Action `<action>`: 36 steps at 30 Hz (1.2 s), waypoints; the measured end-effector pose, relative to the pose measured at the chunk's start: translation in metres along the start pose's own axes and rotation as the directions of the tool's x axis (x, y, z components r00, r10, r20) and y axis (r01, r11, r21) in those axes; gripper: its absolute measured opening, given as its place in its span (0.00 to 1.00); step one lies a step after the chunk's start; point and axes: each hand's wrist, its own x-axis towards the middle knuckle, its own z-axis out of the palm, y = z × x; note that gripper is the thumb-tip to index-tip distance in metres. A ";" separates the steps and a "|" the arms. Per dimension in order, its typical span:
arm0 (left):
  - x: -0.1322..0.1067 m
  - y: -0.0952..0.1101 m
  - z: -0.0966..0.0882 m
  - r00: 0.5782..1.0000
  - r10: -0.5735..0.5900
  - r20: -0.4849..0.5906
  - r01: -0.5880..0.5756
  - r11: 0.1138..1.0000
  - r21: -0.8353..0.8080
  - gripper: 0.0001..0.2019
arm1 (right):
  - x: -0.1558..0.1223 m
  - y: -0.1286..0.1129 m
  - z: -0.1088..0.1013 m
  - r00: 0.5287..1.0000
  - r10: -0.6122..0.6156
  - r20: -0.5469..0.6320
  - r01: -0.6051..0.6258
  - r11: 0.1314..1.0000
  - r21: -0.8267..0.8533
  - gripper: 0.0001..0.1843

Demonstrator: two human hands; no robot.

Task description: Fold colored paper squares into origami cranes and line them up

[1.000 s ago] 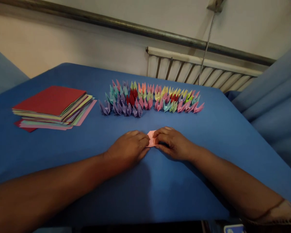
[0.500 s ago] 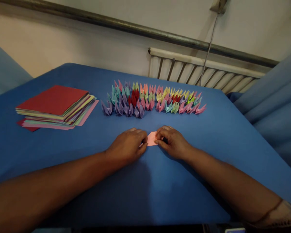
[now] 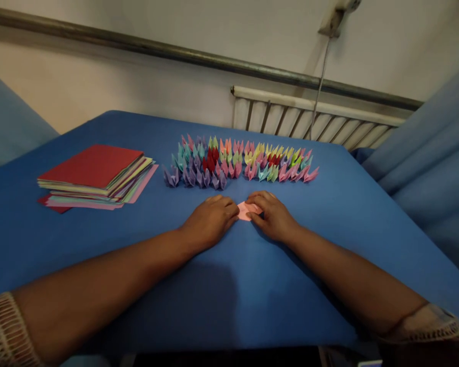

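A small folded piece of pink origami paper (image 3: 245, 210) lies on the blue-covered table between my hands. My left hand (image 3: 211, 218) has its fingers closed on the paper's left corner. From the other side, the thumb and fingers of my right hand (image 3: 272, 214) grip its right part, with a gap between thumb and forefinger where pink paper shows. The fingers partly hide both ends of the paper. Just beyond the hands stand rows of folded paper cranes (image 3: 235, 165) in purple, teal, red, green, pink and yellow.
To the left lies a stack of coloured paper sheets (image 3: 95, 165), red on top. The blue tablecloth (image 3: 168, 306) covers the table. Behind it are a wall with a metal pipe (image 3: 214, 57) and a white radiator (image 3: 290, 112). A blue curtain (image 3: 436, 168) hangs at the right.
The pink paper has turned and moved slightly away from me. My right thumb and fingers have spread wider on it. The camera view has shifted a little.
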 end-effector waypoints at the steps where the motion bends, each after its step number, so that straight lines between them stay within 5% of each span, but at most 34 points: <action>1: 0.004 -0.002 0.001 1.000 -0.001 -0.011 0.002 1.000 0.024 0.12 | 0.002 0.003 0.000 1.000 0.008 -0.001 -0.008 1.000 -0.015 0.14; 7: 0.018 -0.011 0.007 0.998 0.046 -0.045 -0.040 0.992 0.123 0.12 | 0.010 0.011 0.001 0.999 0.023 0.030 -0.019 0.995 -0.103 0.15; 18: -0.003 0.002 0.015 0.988 0.138 -0.075 -0.141 0.989 -0.047 0.17 | 0.004 0.001 -0.005 0.996 0.055 0.064 -0.044 0.985 -0.169 0.18; 24: 0.000 0.007 0.010 0.994 0.098 -0.041 -0.101 0.991 -0.082 0.17 | 0.007 0.001 -0.007 0.992 -0.001 0.126 0.017 0.992 -0.124 0.17; 36: 0.017 -0.015 0.018 0.991 0.107 -0.076 -0.123 0.963 -0.239 0.15 | 0.003 0.002 -0.015 0.984 0.107 0.142 -0.079 0.979 -0.191 0.19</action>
